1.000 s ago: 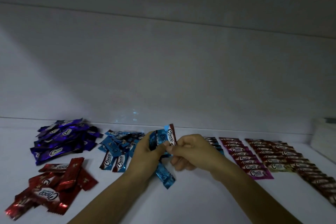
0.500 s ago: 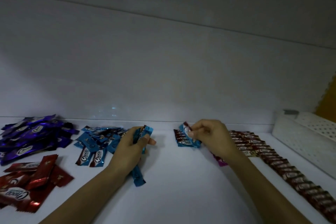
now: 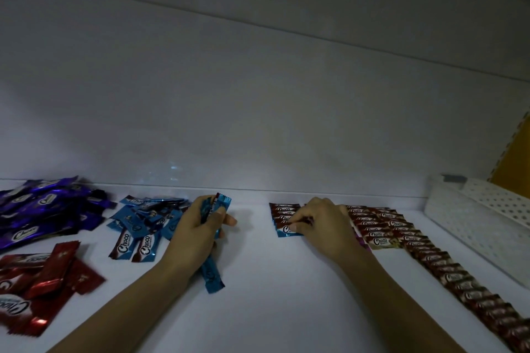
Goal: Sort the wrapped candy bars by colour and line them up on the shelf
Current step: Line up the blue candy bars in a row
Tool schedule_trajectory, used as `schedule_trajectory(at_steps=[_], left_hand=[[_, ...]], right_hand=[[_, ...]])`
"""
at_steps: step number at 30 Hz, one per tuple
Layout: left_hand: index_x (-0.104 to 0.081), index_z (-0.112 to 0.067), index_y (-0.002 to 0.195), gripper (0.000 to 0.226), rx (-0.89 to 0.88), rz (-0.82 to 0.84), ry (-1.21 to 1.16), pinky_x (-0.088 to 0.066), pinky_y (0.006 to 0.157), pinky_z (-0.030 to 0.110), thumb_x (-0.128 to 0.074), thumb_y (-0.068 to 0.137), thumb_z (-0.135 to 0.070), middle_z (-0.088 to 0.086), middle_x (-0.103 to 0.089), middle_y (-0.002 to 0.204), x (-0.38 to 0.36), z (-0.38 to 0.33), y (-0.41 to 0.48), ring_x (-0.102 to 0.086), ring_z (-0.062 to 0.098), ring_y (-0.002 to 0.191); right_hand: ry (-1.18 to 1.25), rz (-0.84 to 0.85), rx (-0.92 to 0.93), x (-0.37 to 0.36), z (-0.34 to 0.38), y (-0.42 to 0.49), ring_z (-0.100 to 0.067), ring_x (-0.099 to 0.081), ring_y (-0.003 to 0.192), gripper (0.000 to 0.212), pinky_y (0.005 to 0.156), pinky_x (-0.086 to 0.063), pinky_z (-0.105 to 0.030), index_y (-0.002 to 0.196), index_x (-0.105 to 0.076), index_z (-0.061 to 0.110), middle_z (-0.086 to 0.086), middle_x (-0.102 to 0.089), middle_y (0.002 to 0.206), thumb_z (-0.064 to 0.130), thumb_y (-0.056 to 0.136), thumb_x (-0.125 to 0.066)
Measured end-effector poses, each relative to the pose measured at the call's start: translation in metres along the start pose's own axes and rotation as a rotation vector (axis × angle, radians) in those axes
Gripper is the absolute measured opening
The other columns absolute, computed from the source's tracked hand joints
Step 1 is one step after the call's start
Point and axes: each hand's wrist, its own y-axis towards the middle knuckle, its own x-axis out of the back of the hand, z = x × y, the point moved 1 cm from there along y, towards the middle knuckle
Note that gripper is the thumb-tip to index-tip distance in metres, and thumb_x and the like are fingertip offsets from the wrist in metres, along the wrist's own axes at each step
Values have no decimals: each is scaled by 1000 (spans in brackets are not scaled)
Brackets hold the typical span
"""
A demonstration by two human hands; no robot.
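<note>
Blue bars (image 3: 214, 207) gripped, left hand (image 3: 195, 235), right hand (image 3: 324, 226)

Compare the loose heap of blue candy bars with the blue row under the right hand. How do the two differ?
The blue heap is jumbled, its bars overlapping at all angles; the blue row has its bars parallel, each overlapping the next. The heap spreads wide; the row forms one narrow column. The right hand pinches the row's front bar, not the heap. Both hold the same blue Choco wrappers.
</note>
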Motion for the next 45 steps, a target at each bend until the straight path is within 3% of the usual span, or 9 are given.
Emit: schedule_trajectory(at_steps=[5,10,19,22,25,27,34,37,45], left_hand=[[-59,-22,103,13,17,-108,-183,-38,45,18,-47,100,-22,-8,-71,73,-1,-7,-2,-48,5,55],[-55,-4,105,17,-4,-142,-457,-33,36,15,-43,101,-17,-2,-63,64,0,-23,-2,-42,4,42],[-54,-12,89,19,45,-55,-685,-43,44,20,-42,101,-21,0,-56,66,1,-26,-3,-47,9,49],[-54,-14,94,17,5,-116,-581,-48,54,26,-40,102,-17,-1,-57,64,2,-23,-2,-51,10,52],[-54,-18,97,15,-21,-182,-468,-48,66,30,-40,102,-13,-5,-57,58,5,-22,0,-49,8,50],[-54,-21,98,16,-26,-186,-414,-47,67,29,-41,102,-14,-6,-57,57,4,-21,-1,-48,9,52],[-55,-24,98,16,-45,-127,-240,-46,61,24,-42,102,-15,-8,-59,59,0,-12,-4,-52,4,52],[-55,-23,101,14,-49,-83,-200,-47,59,22,-42,102,-17,-9,-60,60,-1,-8,-4,-52,3,54],[-52,-21,103,13,-151,-1,-25,-44,50,15,-41,101,-15,-12,-62,64,-4,-5,-6,-47,3,51]], right_hand=[[-103,-26,3,3,12,-5,-10,-51,98,12,84,-29,-27,94,-61,28,11,-61,100,33,84,-68],[798,226,-30,4,75,-31,-9,-66,72,15,73,-53,-28,80,-68,25,0,-71,76,39,80,-72],[957,519,-109,-4,100,-40,-7,-69,74,23,78,-55,-28,94,-69,24,6,-72,74,7,79,-74],[933,443,-79,5,95,-37,-6,-68,75,21,68,-54,-22,86,-71,23,9,-72,74,2,81,-70],[411,209,143,15,78,-33,-5,-60,82,14,82,-48,-28,83,-72,28,13,-66,81,15,79,-72],[225,289,282,19,69,-37,-2,-60,81,10,85,-42,-19,88,-75,28,15,-66,82,24,79,-74],[380,326,188,14,54,-33,6,-52,63,20,59,-38,-7,108,-67,31,7,-59,68,27,88,-65],[314,449,212,4,61,-39,16,-52,61,29,57,-37,-3,116,-67,26,24,-57,62,29,87,-67],[244,395,262,10,61,-37,-5,-59,96,22,89,-50,-23,103,-72,23,8,-64,107,11,91,-58]])
